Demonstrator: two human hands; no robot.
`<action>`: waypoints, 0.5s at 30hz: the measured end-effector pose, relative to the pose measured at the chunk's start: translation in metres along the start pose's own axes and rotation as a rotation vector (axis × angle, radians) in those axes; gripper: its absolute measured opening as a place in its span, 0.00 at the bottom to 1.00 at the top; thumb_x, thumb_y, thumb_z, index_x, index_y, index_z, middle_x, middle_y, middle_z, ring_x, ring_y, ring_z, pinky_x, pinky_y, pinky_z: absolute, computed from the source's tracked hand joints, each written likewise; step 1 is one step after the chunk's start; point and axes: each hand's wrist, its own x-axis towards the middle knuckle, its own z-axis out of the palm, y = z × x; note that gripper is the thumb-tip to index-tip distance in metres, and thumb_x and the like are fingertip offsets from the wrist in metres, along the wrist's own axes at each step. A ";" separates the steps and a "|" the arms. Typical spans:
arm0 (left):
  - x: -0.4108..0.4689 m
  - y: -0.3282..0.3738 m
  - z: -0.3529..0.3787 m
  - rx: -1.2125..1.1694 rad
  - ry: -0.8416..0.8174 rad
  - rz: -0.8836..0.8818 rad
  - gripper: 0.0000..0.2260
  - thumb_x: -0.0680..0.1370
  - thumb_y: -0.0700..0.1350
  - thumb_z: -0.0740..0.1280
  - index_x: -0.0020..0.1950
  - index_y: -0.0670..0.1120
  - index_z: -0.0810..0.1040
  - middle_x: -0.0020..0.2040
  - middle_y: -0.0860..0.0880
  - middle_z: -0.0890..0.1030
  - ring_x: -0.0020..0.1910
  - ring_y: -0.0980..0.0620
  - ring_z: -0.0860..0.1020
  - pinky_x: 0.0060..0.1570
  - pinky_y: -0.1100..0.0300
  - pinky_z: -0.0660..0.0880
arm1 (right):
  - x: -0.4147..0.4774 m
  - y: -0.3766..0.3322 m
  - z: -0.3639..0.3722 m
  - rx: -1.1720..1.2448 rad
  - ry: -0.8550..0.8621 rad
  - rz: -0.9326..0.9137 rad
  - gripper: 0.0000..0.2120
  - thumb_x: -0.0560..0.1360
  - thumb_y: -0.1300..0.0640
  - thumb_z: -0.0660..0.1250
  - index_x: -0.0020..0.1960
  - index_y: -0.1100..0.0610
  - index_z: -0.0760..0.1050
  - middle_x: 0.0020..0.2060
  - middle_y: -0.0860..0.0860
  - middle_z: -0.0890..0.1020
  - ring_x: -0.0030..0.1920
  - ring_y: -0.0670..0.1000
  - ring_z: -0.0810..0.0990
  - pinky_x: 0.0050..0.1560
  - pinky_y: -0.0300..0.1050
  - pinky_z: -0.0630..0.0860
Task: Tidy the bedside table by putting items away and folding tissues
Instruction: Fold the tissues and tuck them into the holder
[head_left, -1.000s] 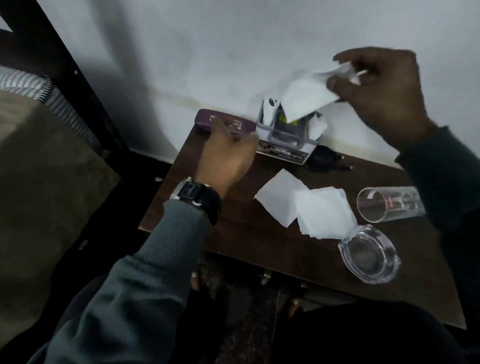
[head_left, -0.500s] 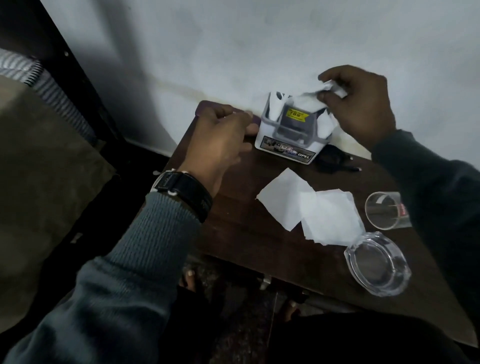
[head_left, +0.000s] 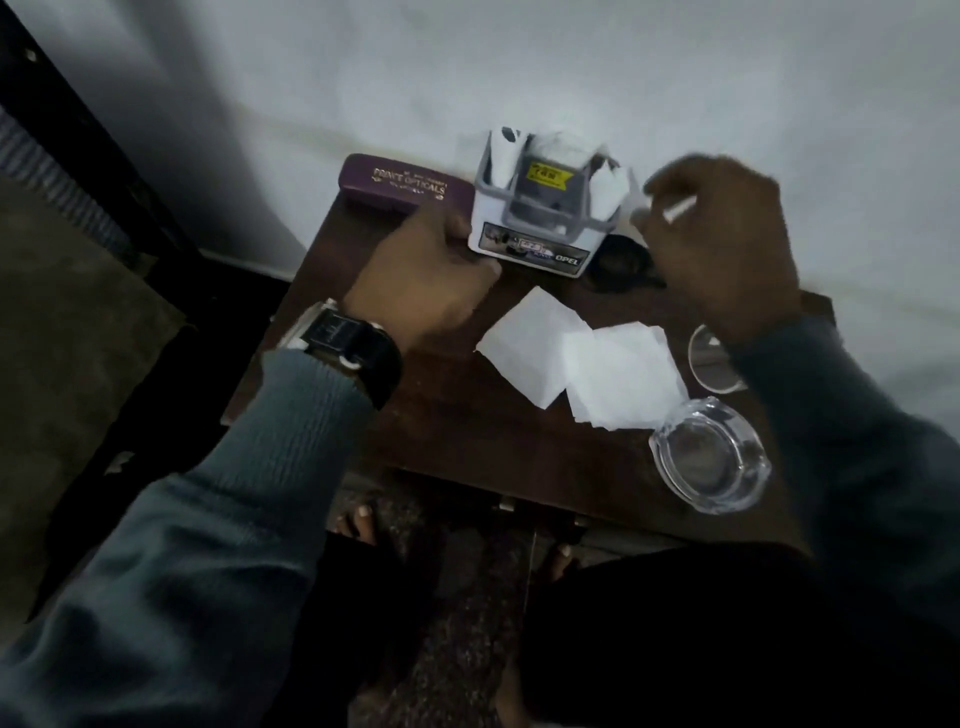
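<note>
Right hand (head_left: 727, 249) pinching one tissue (head_left: 679, 207) (blurred), two tissues (head_left: 597, 364) flat

two white tissues (head_left: 571, 364), flat, overlapping

Single head-worn wide-angle view, steeply down and forward, close over the bedside table (head_left: 457, 447) against the wall (head_left: 519, 78).

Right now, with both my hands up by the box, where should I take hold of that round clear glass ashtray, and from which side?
Probably pinch the thick rim of the round clear glass ashtray at its near edge, coming down from the front of the table. It sits upright with its hollow facing up, so the rim is exposed, and the white tissues lie at its far-left side.
</note>
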 end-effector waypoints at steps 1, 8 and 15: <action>-0.002 -0.002 0.007 0.127 -0.030 0.022 0.21 0.73 0.56 0.73 0.63 0.50 0.74 0.56 0.49 0.83 0.54 0.47 0.83 0.59 0.47 0.80 | -0.019 0.007 -0.001 -0.021 -0.093 0.065 0.10 0.74 0.53 0.72 0.55 0.53 0.83 0.50 0.52 0.85 0.51 0.53 0.84 0.58 0.49 0.79; -0.003 -0.013 0.061 0.484 -0.095 0.084 0.23 0.76 0.44 0.73 0.69 0.43 0.70 0.59 0.42 0.82 0.60 0.41 0.80 0.55 0.52 0.76 | -0.066 -0.003 0.032 -0.061 -0.419 0.003 0.17 0.78 0.49 0.71 0.63 0.58 0.81 0.58 0.54 0.85 0.58 0.57 0.82 0.60 0.54 0.78; 0.003 -0.015 0.062 0.493 -0.068 0.081 0.28 0.75 0.44 0.74 0.71 0.43 0.69 0.59 0.43 0.82 0.60 0.42 0.80 0.49 0.57 0.71 | -0.037 0.005 0.055 0.113 -0.529 0.227 0.13 0.74 0.53 0.77 0.55 0.57 0.83 0.43 0.49 0.83 0.47 0.50 0.83 0.49 0.45 0.79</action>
